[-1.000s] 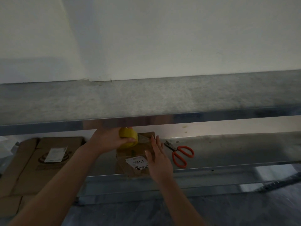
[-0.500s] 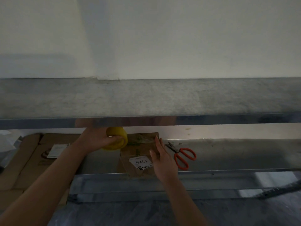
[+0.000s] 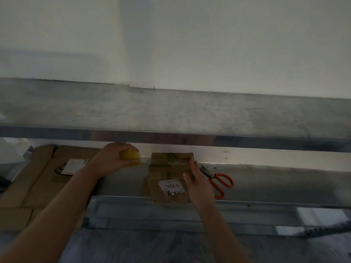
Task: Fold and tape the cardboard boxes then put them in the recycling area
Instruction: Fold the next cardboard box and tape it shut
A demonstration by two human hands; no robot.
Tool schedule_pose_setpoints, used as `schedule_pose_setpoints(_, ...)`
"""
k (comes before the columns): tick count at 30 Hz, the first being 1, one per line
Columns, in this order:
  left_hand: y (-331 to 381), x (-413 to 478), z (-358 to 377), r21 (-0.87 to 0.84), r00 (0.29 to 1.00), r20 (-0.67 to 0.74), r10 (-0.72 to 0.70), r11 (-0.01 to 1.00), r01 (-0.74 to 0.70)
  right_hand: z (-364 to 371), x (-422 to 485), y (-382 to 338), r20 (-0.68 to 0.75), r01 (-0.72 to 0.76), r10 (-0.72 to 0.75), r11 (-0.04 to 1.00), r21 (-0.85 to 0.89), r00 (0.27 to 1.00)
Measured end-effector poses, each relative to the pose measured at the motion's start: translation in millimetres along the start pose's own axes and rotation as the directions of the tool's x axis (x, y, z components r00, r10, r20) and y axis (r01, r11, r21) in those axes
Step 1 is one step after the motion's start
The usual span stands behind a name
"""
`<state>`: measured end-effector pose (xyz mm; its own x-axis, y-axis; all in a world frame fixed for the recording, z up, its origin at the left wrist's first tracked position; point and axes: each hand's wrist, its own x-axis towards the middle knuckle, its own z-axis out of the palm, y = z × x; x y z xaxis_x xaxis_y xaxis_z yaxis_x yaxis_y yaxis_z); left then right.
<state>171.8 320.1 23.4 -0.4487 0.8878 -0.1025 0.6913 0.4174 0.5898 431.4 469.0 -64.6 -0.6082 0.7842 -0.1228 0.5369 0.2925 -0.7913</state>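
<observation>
A small flattened cardboard box (image 3: 167, 173) with a white label lies on the lower metal shelf (image 3: 266, 179), its near end over the shelf's front edge. My right hand (image 3: 197, 181) rests flat along its right side with straight fingers. Left of the box, apart from it, my left hand (image 3: 112, 158) grips a yellow roll of tape (image 3: 131, 157) just under the upper shelf. A strip of clear tape seems to lie across the box's far end; it is hard to make out in the dim light.
Orange-handled scissors (image 3: 220, 184) lie right of the box, next to my right hand. Larger flattened cardboard boxes (image 3: 43, 173) are stacked at the left. The upper shelf (image 3: 171, 114) overhangs the work spot closely. White wall behind.
My left hand has carried the tape roll leftward, away from the box's far end. My right hand stays on the box, and the view has shifted a little.
</observation>
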Motion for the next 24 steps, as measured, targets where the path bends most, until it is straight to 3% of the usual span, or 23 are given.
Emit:
schedule_pose_setpoints(13, -41, 10, 34, -0.007, 0.992, 0.092, -0.084, 0.996, 0.085, 0, -1, 0, 0.02, -0.037, 0.035, 0.994, 0.102, 0.999)
schedule_pose_setpoints(24, -47, 16, 96, -0.226, 0.977, 0.18, -0.112, 0.962, 0.152, 4, 0, 2, -0.007, -0.047, 0.051, 0.964, 0.262, 0.999)
